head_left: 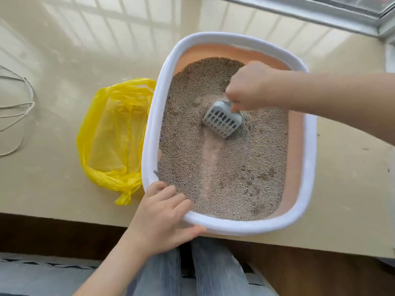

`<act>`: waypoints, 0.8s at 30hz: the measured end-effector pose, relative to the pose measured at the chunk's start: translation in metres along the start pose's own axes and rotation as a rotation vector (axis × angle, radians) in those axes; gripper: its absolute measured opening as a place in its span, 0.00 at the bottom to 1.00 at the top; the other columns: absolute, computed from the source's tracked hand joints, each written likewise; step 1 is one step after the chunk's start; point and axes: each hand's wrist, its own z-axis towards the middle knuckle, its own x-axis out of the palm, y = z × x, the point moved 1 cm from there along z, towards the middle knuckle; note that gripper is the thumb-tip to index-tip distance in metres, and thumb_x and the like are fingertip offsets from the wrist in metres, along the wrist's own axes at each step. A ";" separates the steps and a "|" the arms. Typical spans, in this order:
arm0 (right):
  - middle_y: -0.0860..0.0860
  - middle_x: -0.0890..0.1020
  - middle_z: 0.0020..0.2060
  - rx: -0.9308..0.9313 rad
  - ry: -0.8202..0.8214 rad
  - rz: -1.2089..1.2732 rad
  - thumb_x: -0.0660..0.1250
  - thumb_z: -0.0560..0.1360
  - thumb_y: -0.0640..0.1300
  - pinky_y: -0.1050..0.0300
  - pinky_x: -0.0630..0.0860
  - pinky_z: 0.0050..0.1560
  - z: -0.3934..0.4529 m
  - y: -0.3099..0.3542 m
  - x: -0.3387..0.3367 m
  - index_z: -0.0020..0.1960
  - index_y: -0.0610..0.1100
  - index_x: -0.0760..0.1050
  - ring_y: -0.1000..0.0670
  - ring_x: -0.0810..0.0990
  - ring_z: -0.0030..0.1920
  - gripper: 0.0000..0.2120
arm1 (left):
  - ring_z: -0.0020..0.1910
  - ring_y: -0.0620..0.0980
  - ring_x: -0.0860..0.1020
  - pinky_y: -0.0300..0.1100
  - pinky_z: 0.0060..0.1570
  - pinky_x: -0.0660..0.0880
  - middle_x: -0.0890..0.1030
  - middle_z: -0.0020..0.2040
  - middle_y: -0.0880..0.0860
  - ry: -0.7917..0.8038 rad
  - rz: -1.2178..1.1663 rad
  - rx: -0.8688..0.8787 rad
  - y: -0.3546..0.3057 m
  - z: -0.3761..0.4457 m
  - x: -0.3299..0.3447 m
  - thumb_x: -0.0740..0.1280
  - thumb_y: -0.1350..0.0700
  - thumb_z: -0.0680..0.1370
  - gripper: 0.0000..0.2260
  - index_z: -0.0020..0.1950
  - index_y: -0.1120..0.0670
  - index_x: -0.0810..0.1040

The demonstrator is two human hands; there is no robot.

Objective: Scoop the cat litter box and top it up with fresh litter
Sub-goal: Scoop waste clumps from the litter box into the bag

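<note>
A litter box (149,133) with a white rim and peach inner walls sits on a beige ledge. It holds grey-brown litter (186,129), with a bare streak of the bottom showing down the middle. My right hand (254,86) grips the handle of a pale grey slotted scoop (223,121), whose head is dug into the litter near the centre. My left hand (164,216) holds the box's near left corner, fingers curled over the rim and thumb under its outer edge.
A yellow plastic bag (113,137) lies open on the ledge, touching the box's left side. White cords (19,107) lie at the far left. A window frame (320,11) runs along the top right. The ledge's front edge (64,216) is just below the box.
</note>
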 end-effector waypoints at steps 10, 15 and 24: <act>0.50 0.82 0.37 -0.348 0.072 -0.060 0.54 0.78 0.60 0.59 0.68 0.34 -0.077 0.035 0.010 0.47 0.48 0.79 0.47 0.81 0.41 0.20 | 0.32 0.52 0.72 0.42 0.33 0.67 0.73 0.30 0.49 0.181 -0.121 0.015 -0.039 0.042 0.009 0.59 0.38 0.76 0.20 0.33 0.52 0.73; 0.50 0.73 0.18 -0.509 0.015 -0.017 0.76 0.59 0.60 0.65 0.51 0.21 -0.113 0.052 0.044 0.25 0.46 0.76 0.46 0.67 0.20 0.18 | 0.29 0.52 0.71 0.41 0.30 0.65 0.72 0.27 0.49 0.246 -0.152 0.022 -0.047 0.043 0.020 0.58 0.40 0.77 0.20 0.32 0.52 0.71; 0.55 0.71 0.27 -0.177 0.159 -0.084 0.62 0.79 0.54 0.63 0.69 0.30 -0.059 0.042 0.043 0.44 0.48 0.78 0.53 0.76 0.33 0.12 | 0.28 0.50 0.71 0.40 0.30 0.61 0.72 0.26 0.49 0.370 -0.117 0.012 -0.046 0.045 0.023 0.54 0.38 0.77 0.22 0.31 0.50 0.70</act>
